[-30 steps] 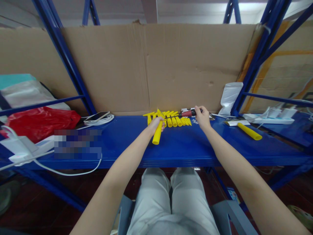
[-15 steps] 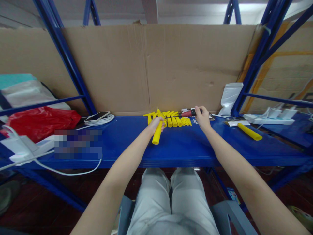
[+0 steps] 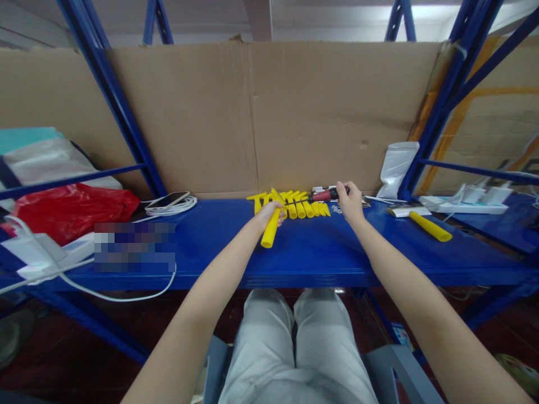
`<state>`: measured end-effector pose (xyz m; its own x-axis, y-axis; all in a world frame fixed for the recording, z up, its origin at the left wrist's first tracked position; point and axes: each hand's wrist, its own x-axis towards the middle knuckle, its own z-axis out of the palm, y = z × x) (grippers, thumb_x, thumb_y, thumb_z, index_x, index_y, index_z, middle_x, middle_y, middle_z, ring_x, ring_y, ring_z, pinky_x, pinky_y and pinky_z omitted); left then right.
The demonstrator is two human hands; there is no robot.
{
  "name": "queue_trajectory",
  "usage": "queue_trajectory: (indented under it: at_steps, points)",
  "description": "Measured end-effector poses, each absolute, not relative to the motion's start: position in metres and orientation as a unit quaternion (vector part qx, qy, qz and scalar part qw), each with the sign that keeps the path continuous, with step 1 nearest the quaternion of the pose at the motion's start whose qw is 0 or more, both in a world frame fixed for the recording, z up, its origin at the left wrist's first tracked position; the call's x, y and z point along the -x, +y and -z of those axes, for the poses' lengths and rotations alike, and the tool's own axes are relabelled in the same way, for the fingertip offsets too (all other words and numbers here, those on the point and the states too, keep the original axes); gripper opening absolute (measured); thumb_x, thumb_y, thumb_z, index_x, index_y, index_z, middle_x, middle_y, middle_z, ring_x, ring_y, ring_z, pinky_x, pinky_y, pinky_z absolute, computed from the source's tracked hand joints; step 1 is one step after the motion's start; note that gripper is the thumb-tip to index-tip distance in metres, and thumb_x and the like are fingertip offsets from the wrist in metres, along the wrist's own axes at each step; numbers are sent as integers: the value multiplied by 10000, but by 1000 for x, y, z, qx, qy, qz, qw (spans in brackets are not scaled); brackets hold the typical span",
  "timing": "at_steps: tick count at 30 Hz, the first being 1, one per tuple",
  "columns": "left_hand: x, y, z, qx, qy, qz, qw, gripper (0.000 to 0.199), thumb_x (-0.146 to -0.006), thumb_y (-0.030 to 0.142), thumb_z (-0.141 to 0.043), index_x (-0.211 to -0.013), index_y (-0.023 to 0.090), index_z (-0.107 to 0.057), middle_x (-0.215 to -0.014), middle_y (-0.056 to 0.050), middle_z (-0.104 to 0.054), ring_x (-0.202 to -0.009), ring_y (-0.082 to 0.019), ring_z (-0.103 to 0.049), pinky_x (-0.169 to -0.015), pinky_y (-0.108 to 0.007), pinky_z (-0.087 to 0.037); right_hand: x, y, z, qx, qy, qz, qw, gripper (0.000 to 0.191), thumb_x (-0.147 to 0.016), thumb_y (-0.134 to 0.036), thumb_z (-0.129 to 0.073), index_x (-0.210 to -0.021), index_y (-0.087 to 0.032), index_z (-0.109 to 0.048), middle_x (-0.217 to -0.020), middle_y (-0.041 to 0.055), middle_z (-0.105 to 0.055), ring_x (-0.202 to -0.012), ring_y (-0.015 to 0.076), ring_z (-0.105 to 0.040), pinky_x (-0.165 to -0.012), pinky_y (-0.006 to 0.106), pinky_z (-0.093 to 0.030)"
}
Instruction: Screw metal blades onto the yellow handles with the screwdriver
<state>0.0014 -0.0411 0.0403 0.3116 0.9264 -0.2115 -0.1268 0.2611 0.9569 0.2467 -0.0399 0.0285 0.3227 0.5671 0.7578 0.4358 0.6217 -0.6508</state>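
My left hand (image 3: 269, 214) is closed around a yellow tube-like handle (image 3: 270, 233), tilted with its wide end toward me. My right hand (image 3: 349, 200) grips a screwdriver (image 3: 325, 195) with a red and black handle. The screwdriver's shaft points left and its tip meets the yellow piece at my left fingers; the exact contact is too small to make out. Behind my left hand, several similar yellow pieces (image 3: 300, 210) lie in a row, with a group of small flat yellow parts (image 3: 321, 209) at their right. Small whitish bits (image 3: 336, 209) lie beside these.
A loose yellow tube (image 3: 430, 226) rests on the blue shelf (image 3: 320, 255) at right, near a white power strip (image 3: 465, 205). At left are a phone (image 3: 167, 200) on a coiled white cable and a red bag (image 3: 76, 210). A cardboard sheet (image 3: 303, 118) stands behind.
Both hands keep nearly the same place and grip. The yellow handle's near end has shifted very slightly to the left.
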Motion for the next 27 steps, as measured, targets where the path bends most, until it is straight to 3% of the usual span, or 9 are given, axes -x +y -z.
queue_trajectory:
  at_steps: [8,18,27]
  points:
    - [1,-37,-40,-453,420,-396,679,108,-693,156,-477,-767,217,-428,-423,53,-387,-295,-97,-335,-296,-189,-264,-244,-47,-33,437,-594,-3,676,463,-819,-673,-520,-677,-233,-493,-613,-24,-469,-643,155,-439,-656,302,-384]
    - [1,-40,-40,-443,422,-417,672,79,-742,165,-451,-737,219,-395,-427,59,-376,-295,-81,-333,-302,-181,-261,-246,-42,-33,401,-618,-25,676,398,-818,-628,-564,-797,-236,-496,-763,2,-542,-769,172,-514,-760,318,-440]
    - [0,-40,-40,-452,420,-421,665,62,-734,180,-451,-756,216,-406,-417,65,-379,-292,-91,-341,-313,-194,-258,-251,-34,-25,410,-615,-75,670,377,-828,-609,-569,-862,-236,-530,-704,-14,-523,-720,168,-529,-696,300,-441]
